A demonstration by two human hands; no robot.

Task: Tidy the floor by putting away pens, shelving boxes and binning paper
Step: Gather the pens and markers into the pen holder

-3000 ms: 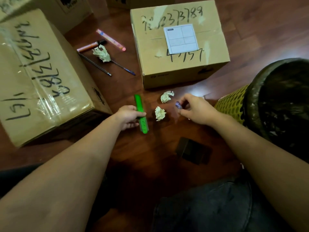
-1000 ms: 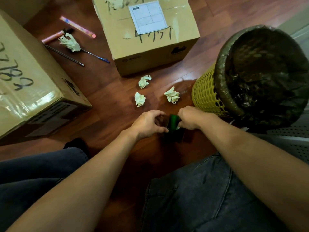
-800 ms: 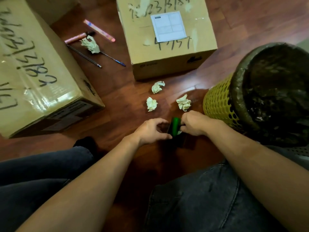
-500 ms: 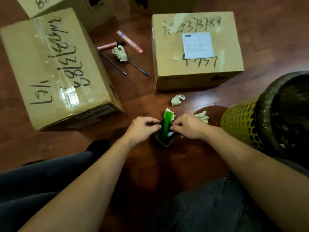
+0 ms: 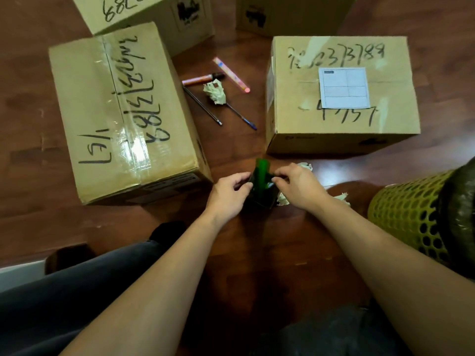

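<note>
A dark pen holder [image 5: 262, 199] stands on the wooden floor in front of me with a green marker [image 5: 261, 176] upright in it. My left hand [image 5: 227, 195] grips the holder's left side. My right hand [image 5: 299, 186] pinches its right rim beside the marker. Crumpled paper balls lie by my right hand [image 5: 282, 199], [image 5: 340, 197], [image 5: 305, 165]. Further back lie several pens [image 5: 203, 105], [image 5: 240, 115], [image 5: 231, 74], a pink marker [image 5: 199, 79] and another paper ball [image 5: 216, 92].
A large cardboard box [image 5: 123, 111] sits on the left and another [image 5: 341, 93] on the right, with two more boxes [image 5: 154, 14] behind. A yellow mesh bin [image 5: 411, 214] with a black liner stands at the right. My legs are in the foreground.
My left hand carried the green marker from the floor to the dark holder. Both hands came together on the holder, and the marker now stands in it. The view tilted up.
</note>
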